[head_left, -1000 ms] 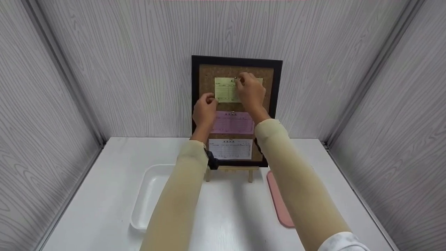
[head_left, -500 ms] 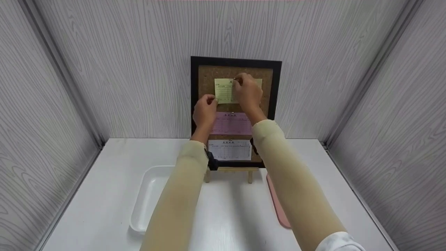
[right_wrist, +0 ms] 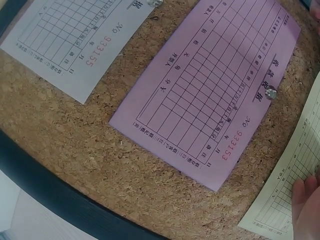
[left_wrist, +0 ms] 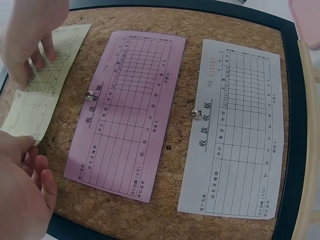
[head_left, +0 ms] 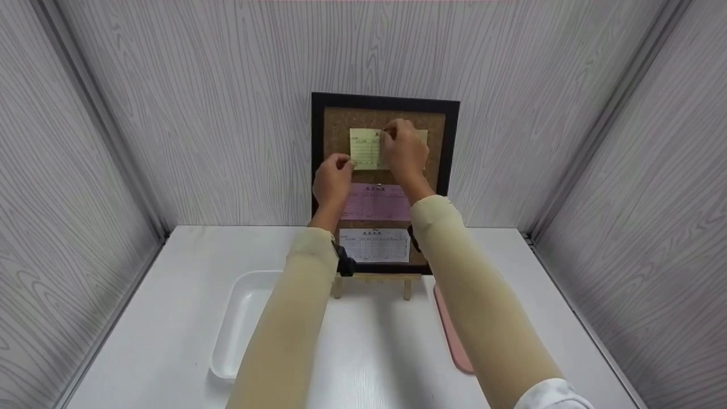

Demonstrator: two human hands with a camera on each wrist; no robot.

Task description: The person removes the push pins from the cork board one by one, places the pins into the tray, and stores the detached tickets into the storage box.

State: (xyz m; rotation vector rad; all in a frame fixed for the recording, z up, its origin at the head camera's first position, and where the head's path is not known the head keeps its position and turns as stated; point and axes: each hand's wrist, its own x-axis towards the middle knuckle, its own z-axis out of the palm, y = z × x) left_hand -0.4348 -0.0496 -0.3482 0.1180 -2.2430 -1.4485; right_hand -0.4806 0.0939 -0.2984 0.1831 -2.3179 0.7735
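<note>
Wood-grain walls (head_left: 216, 113) are seen behind a cork board (head_left: 339, 122), on whose upper part a yellow slip (head_left: 364, 150) is pinched at its lower left corner by the left hand (head_left: 333, 180). Its top edge is covered by the right hand (head_left: 405, 150); whether anything is grasped there cannot be told. Below, a pink slip (head_left: 372, 204) and a white slip (head_left: 375, 246) are pinned; an easel (head_left: 407, 289) is flanked by a white tray (head_left: 235, 324) and a pink tray (head_left: 451, 332).

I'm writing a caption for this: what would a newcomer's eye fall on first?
Probably the pink slip, pinned at the middle of the black-framed corkboard. Next, the left hand and right hand, both at the yellow slip above it. Then the white slip, pinned below.
</note>
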